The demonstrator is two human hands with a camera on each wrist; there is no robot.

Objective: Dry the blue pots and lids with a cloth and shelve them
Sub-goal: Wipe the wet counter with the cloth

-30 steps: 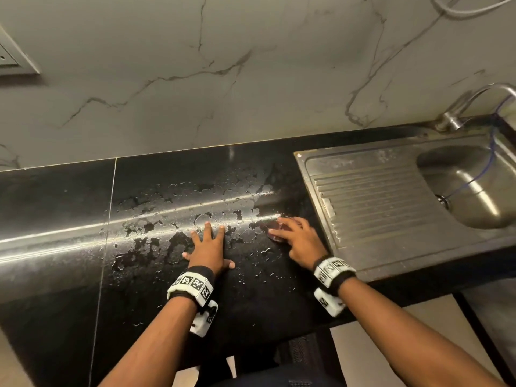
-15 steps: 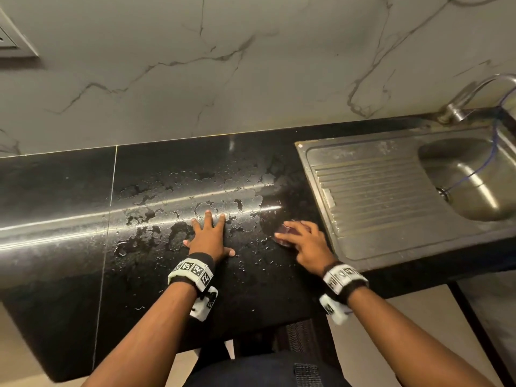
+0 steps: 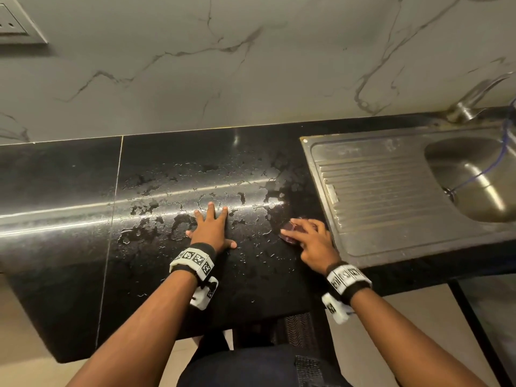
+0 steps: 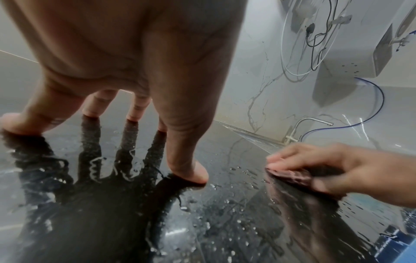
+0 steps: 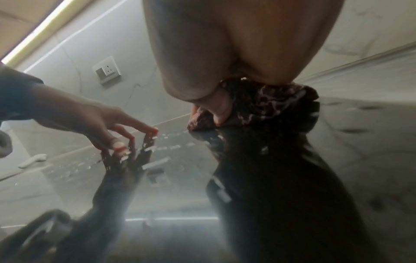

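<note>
No blue pot or lid shows in any view. My left hand lies flat on the wet black counter, fingers spread and straight, fingertips and thumb pressed to the surface. To its right, my right hand covers a dark maroon cloth bunched on the counter beside the sink's drainboard. In the right wrist view the thumb digs into the crumpled cloth. The left wrist view shows the fingers laid over the cloth.
Water puddles spread over the counter around and beyond the left hand. A steel sink with a ribbed drainboard and a tap lies to the right. A marble wall with a socket backs the counter.
My right hand has slid the cloth slightly rightward, toward the drainboard. The left hand stays planted in the same spot. The head view has shifted a little.
</note>
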